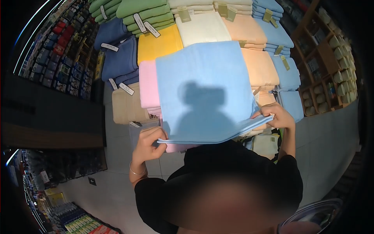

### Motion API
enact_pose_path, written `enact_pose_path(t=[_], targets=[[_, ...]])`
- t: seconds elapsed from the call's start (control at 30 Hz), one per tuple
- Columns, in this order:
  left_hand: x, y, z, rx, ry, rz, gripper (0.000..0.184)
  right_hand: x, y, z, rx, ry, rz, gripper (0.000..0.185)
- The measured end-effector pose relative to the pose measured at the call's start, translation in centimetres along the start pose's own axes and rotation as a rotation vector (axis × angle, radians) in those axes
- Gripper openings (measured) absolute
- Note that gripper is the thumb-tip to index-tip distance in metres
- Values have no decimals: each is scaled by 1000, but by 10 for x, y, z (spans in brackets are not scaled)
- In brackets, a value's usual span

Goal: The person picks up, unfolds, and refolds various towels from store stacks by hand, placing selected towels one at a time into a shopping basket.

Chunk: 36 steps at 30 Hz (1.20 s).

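A light blue towel (206, 89) is spread over the stacks of folded towels, its near edge lifted toward me. My left hand (149, 143) pinches the near left corner. My right hand (276, 116) grips the near right corner, a little higher, where the layered edge shows. Between the hands the edge sags slightly. A dark shadow falls across the towel's middle. Pink towels (149, 85) peek out at its left side, and peach towels (261, 68) lie along its right.
Behind lie stacks of yellow (159, 45), white (202, 29), green (144, 13) and navy towels (119, 58), some with tags. Beige towels (130, 104) sit at left, blue ones (290, 103) at right. Shelves of packaged goods (64, 50) and a wooden cubby shelf (323, 58) flank the display.
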<state>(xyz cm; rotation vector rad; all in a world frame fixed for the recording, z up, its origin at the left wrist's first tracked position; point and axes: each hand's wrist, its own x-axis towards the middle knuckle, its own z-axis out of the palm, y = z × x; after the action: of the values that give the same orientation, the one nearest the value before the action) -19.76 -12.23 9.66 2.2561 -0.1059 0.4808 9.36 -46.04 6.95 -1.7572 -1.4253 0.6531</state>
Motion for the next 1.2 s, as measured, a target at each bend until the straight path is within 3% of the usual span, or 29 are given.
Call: enact_pose_path(t=[0.07, 0.13, 0.23, 0.33, 0.4, 0.47, 0.53, 0.6, 0.77, 0.8, 0.87, 0.97, 1.07, 1.2], targets=[[16, -7, -8, -88, 42, -25, 7, 14, -7, -21, -23, -36, -33, 27], [40, -17, -19, -197, 142, -56, 5, 28, 17, -33, 76, 129, -152, 27], [96, -34, -36, -368, 325, -91, 5, 73, 35, -57, 332, 477, -7, 24], [153, -86, -43, -148, 510, -154, 4, 137, 35, -70, 295, 687, 60, 25], [183, -106, -38, 209, 587, -256, 14, 172, 69, -77, 287, 707, 103, 27], [198, -143, -23, 369, 614, -212, 19, 201, 116, -70, 84, 726, 161, 30], [195, -171, -10, 502, 331, -399, 22, 213, 143, -56, -57, 785, 204, 31], [187, -182, -1, 569, 361, -326, 23, 214, 149, -42, -147, 882, 213, 30], [180, -188, -2, 409, 449, -184, 19, 204, 119, -30, 213, 854, 173, 26], [181, -182, -3, 343, 405, -241, 18, 201, 108, -31, 254, 823, 165, 26], [181, -170, -7, 208, 320, -357, 16, 198, 100, -31, 195, 822, 140, 25], [180, -168, -4, 310, 362, -271, 16, 195, 98, -35, 55, 812, 71, 24], [181, -180, -3, 218, 406, -158, 25, 195, 85, -36, 292, 779, 60, 25], [183, -173, 0, 284, 452, -88, 36, 185, 86, -44, 607, 694, 269, 37]])
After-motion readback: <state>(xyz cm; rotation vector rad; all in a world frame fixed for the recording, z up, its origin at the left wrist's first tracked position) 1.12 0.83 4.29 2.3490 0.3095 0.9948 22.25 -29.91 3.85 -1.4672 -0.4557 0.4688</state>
